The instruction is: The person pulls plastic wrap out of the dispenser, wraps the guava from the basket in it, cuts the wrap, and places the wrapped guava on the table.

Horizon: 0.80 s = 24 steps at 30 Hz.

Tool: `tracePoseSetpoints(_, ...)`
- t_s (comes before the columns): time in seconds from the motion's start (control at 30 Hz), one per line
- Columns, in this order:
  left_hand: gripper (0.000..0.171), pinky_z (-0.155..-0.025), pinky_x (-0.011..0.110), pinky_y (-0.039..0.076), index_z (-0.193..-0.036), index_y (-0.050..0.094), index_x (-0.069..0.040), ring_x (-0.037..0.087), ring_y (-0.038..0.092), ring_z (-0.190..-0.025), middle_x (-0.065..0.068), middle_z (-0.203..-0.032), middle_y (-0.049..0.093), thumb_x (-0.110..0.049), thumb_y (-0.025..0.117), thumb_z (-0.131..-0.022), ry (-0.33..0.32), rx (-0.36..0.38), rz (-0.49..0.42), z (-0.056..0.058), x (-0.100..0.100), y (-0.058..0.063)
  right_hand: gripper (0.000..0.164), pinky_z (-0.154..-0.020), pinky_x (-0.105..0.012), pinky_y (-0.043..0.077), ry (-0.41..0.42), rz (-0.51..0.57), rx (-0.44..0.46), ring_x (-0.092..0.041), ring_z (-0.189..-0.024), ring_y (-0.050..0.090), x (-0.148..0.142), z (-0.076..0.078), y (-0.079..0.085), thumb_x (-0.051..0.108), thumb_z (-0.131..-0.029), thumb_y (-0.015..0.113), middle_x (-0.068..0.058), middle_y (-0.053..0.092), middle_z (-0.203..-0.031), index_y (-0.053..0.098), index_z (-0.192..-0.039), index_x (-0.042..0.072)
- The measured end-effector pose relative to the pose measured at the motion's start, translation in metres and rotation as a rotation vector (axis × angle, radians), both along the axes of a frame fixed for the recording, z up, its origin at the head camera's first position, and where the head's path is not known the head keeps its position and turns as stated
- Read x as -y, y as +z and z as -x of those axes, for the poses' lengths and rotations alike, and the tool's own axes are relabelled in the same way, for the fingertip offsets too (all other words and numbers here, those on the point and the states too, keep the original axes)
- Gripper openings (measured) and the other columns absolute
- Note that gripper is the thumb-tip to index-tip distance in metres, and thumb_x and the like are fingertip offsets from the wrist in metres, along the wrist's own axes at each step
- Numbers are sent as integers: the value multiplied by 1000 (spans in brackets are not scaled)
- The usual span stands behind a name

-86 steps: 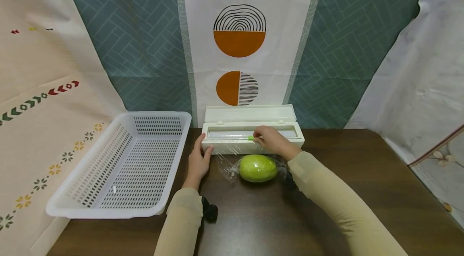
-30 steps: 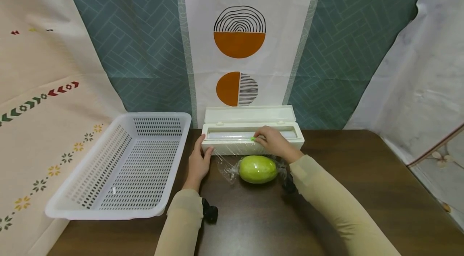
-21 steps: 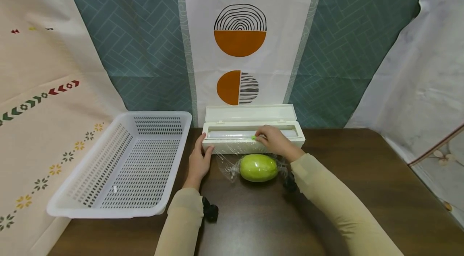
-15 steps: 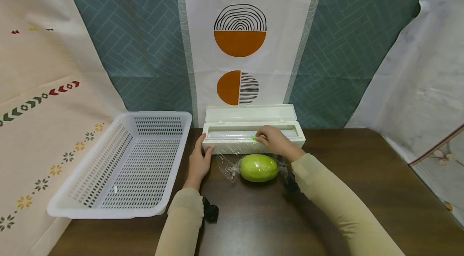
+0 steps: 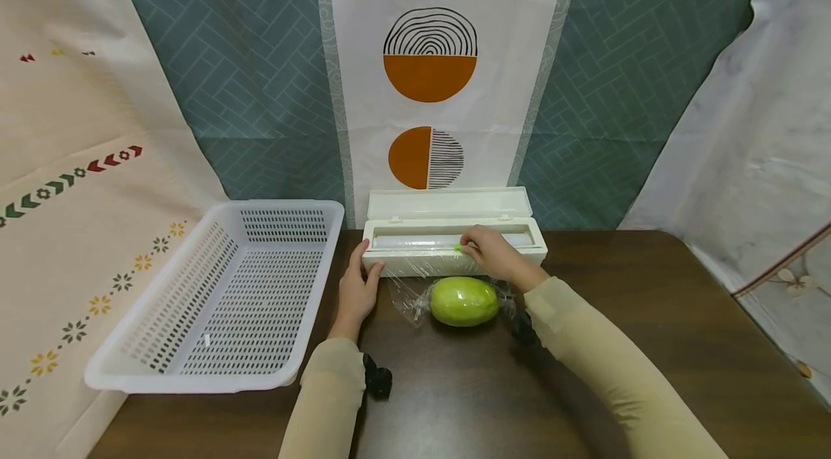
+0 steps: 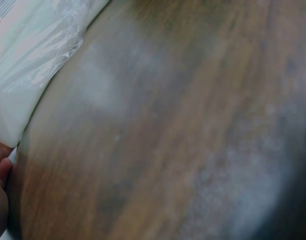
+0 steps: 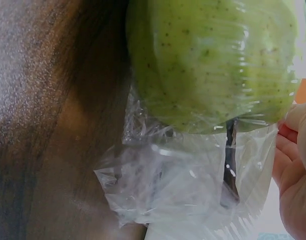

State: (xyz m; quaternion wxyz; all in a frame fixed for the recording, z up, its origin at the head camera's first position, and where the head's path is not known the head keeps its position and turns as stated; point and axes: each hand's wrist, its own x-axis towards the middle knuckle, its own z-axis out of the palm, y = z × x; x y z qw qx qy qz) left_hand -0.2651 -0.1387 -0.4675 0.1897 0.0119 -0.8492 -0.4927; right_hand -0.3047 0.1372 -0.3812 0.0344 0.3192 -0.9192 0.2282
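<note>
A white cling film dispenser (image 5: 402, 264) stands at the back of the table with its lid raised, its roll (image 5: 415, 241) showing inside. My left hand (image 5: 357, 291) grips its left end, thumb at the front. With thumb and fingers my right hand (image 5: 490, 253) pinches the small green slide cutter (image 5: 457, 247) on the front edge, right of the middle. Clear film (image 5: 409, 300) runs from the box onto an oval yellow-green fruit (image 5: 464, 302) lying just in front. In the right wrist view the fruit is speckled, with a dark stem (image 7: 230, 170) under crumpled film.
To the left stands a large white perforated basket (image 5: 292, 369) with a small white scrap (image 5: 207, 340) in it. Patterned cloths (image 5: 273, 84) hang behind and at both sides of the brown table (image 5: 649, 315).
My right hand and the green slide cutter have slid a little to the right along the dispenser's edge. The left hand, the box and the wrapped fruit stay in place.
</note>
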Motion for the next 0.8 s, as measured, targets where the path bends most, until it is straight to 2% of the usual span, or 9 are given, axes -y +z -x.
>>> tracePoseSetpoints(0.2, 55, -83, 48, 44, -144, 36, -26, 31, 57, -91, 18, -103, 63, -27, 59, -94, 5, 6, 8, 0, 0, -1, 14, -82, -41, 50, 7, -13, 4, -27, -92, 59, 1, -1, -1, 9, -96, 53, -16, 59, -103, 58, -105, 0)
tracePoseSetpoints(0.3, 54, -83, 48, 44, -144, 36, -27, 31, 57, -92, 18, -103, 63, -27, 58, -94, 3, 2, 8, 0, 1, -1, 14, -82, -41, 51, 6, -24, -3, -27, -93, 59, 1, -1, -1, 8, -96, 52, -17, 58, -103, 57, -106, -1)
tracePoseSetpoints(0.5, 54, -84, 49, 44, -143, 37, -25, 32, 57, -94, 19, -108, 62, -26, 59, -94, 10, -7, -7, 0, 1, 0, 15, -80, -39, 51, 4, -28, 4, -25, -89, 59, 1, 0, 0, 10, -96, 52, -17, 58, -105, 57, -106, -1)
tracePoseSetpoints(0.63, 54, -89, 51, 44, -143, 38, -25, 33, 58, -102, 20, -117, 61, -26, 59, -94, 19, -16, -4, 0, 1, -2, 17, -78, -40, 50, -19, -32, 15, -26, -90, 60, -1, 0, 0, 15, -97, 53, -16, 59, -105, 58, -107, 2)
tracePoseSetpoints(0.8, 55, -71, 41, 42, -145, 35, -25, 28, 53, -78, 17, -92, 59, -28, 57, -95, 5, -29, 35, 0, 1, -3, 18, -71, -36, 46, -57, -42, 75, -18, -77, 57, -2, 1, 0, 20, -99, 50, -9, 61, -95, 57, -109, 6)
